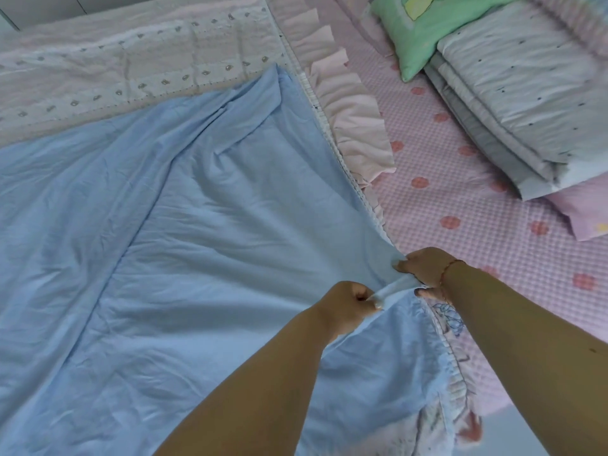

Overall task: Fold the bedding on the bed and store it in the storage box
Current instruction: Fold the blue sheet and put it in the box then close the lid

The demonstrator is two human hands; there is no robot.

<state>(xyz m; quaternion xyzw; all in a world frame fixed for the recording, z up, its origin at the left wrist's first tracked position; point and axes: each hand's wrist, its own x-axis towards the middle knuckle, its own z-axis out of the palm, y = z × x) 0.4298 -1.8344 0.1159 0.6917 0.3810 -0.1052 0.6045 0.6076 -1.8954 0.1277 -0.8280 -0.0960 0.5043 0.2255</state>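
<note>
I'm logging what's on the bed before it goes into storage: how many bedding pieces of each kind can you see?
Spread light blue sheet, gripped by left hand and right hand: 1
Pink ruffled quilt beneath it: 1
Folded white speckled quilt: 1
Pillows: 2, green and pink
Total: 5

We see a bright, even, cool daylight with no glare and only faint shadows in the creases of the blue sheet. The wide lens bends the bed's far edge, and its corners look smeared. Detail is soft throughout; the green pillow is slightly blurred.
</note>
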